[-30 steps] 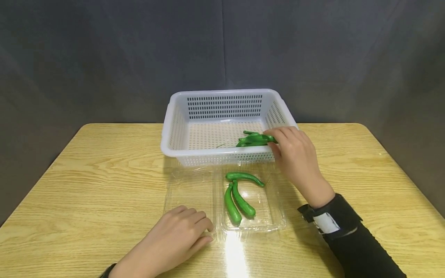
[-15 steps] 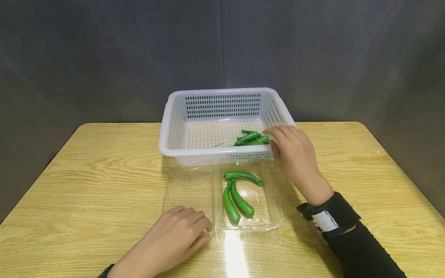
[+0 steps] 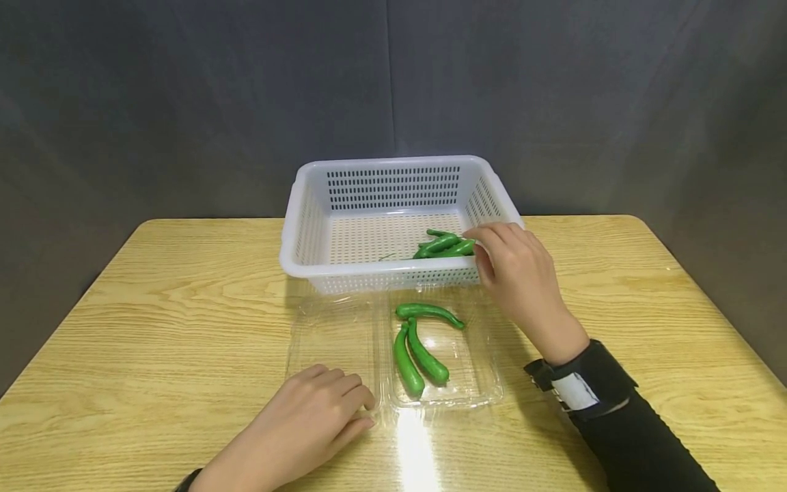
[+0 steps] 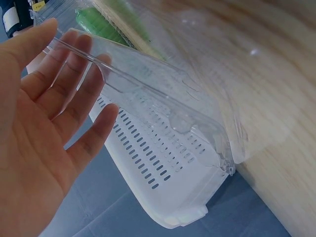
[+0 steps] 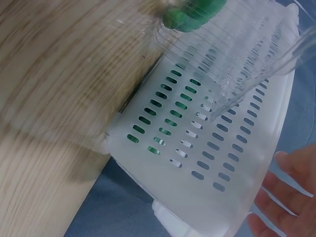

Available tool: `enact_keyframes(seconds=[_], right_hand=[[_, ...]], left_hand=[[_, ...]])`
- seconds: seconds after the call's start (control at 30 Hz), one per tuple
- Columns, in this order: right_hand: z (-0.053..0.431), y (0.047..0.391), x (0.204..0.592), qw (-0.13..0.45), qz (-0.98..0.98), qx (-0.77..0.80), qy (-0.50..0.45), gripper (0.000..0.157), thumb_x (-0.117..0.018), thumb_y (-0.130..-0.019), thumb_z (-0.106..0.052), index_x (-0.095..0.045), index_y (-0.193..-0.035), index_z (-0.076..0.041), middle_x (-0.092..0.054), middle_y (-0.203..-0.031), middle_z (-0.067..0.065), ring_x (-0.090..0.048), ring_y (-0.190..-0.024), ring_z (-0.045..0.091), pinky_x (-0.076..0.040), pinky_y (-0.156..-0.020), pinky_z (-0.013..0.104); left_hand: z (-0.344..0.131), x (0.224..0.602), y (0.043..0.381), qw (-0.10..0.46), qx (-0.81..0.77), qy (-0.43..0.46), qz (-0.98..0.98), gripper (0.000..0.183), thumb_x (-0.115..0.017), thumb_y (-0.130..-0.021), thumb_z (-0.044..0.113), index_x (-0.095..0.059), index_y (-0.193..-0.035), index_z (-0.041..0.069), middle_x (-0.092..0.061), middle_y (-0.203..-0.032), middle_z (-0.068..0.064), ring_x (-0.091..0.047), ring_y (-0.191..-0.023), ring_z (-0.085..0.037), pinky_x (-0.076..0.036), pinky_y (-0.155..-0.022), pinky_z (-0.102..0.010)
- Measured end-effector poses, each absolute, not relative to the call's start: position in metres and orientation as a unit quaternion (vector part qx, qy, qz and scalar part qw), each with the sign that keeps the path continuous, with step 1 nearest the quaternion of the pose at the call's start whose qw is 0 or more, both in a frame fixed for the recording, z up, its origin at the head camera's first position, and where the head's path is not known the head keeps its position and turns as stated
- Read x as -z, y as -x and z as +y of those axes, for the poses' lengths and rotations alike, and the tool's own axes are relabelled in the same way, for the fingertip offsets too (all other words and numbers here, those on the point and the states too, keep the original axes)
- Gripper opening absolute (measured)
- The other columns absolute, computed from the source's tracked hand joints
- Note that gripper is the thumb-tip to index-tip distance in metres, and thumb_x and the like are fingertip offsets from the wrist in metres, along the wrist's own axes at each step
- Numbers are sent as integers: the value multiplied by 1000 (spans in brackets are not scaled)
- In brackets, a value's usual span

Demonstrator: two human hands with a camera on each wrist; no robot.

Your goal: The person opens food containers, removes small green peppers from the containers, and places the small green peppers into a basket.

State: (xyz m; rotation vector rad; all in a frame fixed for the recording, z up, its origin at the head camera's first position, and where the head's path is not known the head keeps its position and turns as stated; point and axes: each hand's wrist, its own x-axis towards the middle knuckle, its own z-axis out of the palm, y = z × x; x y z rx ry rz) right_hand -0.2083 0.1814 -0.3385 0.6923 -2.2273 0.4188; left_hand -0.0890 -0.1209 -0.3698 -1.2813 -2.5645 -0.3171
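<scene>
In the head view, my right hand (image 3: 519, 270) reaches over the front right of a white slotted basket (image 3: 344, 268), its bent fingertips beside several green peppers (image 3: 444, 244) lying inside. The right wrist view has that hand (image 5: 292, 197) at the basket's rim, fingers loosely spread, nothing seen in them. My left hand (image 3: 320, 417) rests at the near edge of a clear plastic clamshell's left half (image 3: 335, 335); its fingers (image 4: 81, 106) lie relaxed and apart by the clear rim. Three long green peppers (image 3: 428, 352) sit in the clamshell's right half (image 3: 473, 393).
The clamshell lies spread out on a wooden table (image 3: 154, 328), right in front of the basket. A thin green stem (image 3: 387, 257) lies on the basket floor. Behind the table stands a dark grey backdrop (image 3: 246, 102).
The peppers in the basket have shifted slightly left, away from my right fingertips, which were on one of them a second ago. My left hand and the three clamshell peppers stay put.
</scene>
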Motion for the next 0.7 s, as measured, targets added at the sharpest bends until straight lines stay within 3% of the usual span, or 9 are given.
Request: enact_keyframes(seconds=[0.53,0.7], right_hand=[[177,206,333,384,-845,-193,-316,18,-66,-86,3,-71,-103,-2,-70,-101,11,-64,-94,29,-52,-79,44],[174,205,331,390,-824,-197,-361,15,-66,-87,2,-72,-101,-2,-71,-97,11,-64,-93,29,-51,-85,42]], left_hand=[[-120,369,89,125,106,440,-883,11,-73,-90,29,-68,-91,19,-62,-84,12,-53,-71,-7,-47,-69,-26],[-121,369,88,126,108,442,-882,12,-73,-90,29,-68,-91,18,-63,-85,11,-54,-71,-7,-47,-70,-26]])
